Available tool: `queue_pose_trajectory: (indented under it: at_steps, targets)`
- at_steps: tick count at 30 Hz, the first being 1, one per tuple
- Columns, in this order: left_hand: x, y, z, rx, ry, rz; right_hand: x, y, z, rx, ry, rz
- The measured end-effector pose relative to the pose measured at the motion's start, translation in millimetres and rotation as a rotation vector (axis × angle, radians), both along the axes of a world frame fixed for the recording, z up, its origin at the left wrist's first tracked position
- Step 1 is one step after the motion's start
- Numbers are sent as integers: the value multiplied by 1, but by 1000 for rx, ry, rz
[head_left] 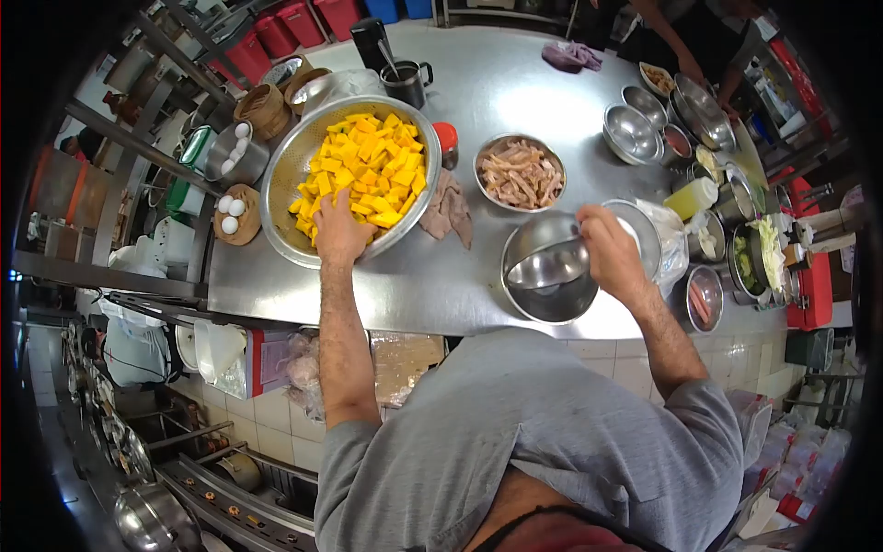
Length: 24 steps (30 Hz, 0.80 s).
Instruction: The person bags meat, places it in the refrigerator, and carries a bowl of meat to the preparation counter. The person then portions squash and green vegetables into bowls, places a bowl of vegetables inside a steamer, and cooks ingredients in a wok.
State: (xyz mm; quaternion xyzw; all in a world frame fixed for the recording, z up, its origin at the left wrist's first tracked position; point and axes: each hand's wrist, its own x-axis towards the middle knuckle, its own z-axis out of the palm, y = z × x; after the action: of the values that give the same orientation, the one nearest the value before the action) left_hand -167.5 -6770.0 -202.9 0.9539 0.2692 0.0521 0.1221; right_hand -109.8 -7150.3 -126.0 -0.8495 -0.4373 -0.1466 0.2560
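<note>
My left hand (340, 230) reaches over the near rim of a large metal colander (276, 221) filled with yellow-orange cubed pieces (368, 166), which look like squash or mango. Its fingers rest apart on the pieces, their tips partly hidden. In my right hand (612, 248) is the rim of a small steel bowl (544, 241), held tilted. That bowl is over a larger steel bowl (561, 308) on the table; whether the two touch, I cannot tell. Beyond them stands a bowl of raw meat strips (520, 175).
A brown cloth (448, 210) and a red-lidded jar (446, 144) lie between colander and meat. Eggs (230, 213) sit at the left. Several steel bowls (633, 133) and a bowl of sausages (704, 299) are at the right. Another person's arm (667, 37) shows at the far side.
</note>
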Motion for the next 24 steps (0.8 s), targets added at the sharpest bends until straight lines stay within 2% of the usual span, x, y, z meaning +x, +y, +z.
queue_pose_trajectory:
  at_steps: [3, 5, 7, 9, 10, 11, 12, 13, 15, 18, 20, 24]
  targets:
    - [0, 13, 2, -30, 33, -28, 4, 2, -3, -26, -43, 3]
    - [-1, 24, 0, -86, -18, -131, 4, 0, -5, -20, 67, -65]
    - [-8, 12, 24, -85, 2, -111, 7, -3, -4, 7, 104, -85]
    - [-17, -7, 40, 223, -245, -27, 10, -5, -7, 23, 267, -209]
    - [-18, -29, 51, 265, -459, -62, 11, -7, -9, 34, 262, -217]
    - [-17, -53, 54, 77, -648, -196, 13, -9, -12, 27, 342, -279]
    - [-16, -85, 46, -255, -774, -294, 17, -11, -14, 26, 415, -340]
    - [-20, -120, 37, -635, -667, -348, 20, -13, -18, 54, 429, -346]
    - [-18, -171, 20, -706, -578, -472, 25, -16, -27, 76, 430, -335]
    - [-8, -197, -20, -590, -584, -564, 23, -19, -35, 99, 449, -379]
    - [-2, -200, -28, -600, -597, -433, 23, -23, -40, 117, 449, -405]
    - [6, -200, -21, -633, -531, -381, 14, -25, -40, 103, 435, -478]
